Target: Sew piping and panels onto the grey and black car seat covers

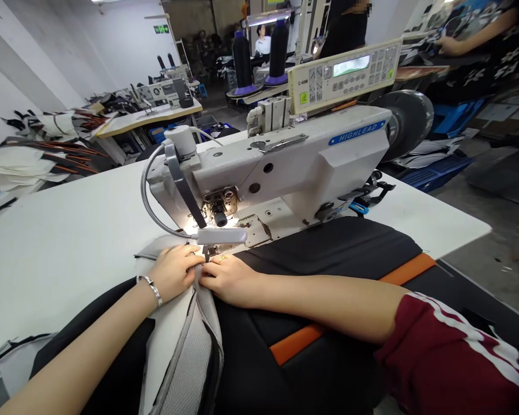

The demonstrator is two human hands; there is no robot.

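Head view | left hand (175, 274): fingers bent on cloth (328, 248), grip unclear | right hand (233, 281): fingers half curled on it, grip unclear | cloth: beneath both hands, beside sewing machine (294, 158)

Fingers (210, 271) touch fabric (192, 351) near the sewing machine (303, 161).

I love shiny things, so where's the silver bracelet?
In the head view, the silver bracelet is left of centre, around the wrist of the left hand.
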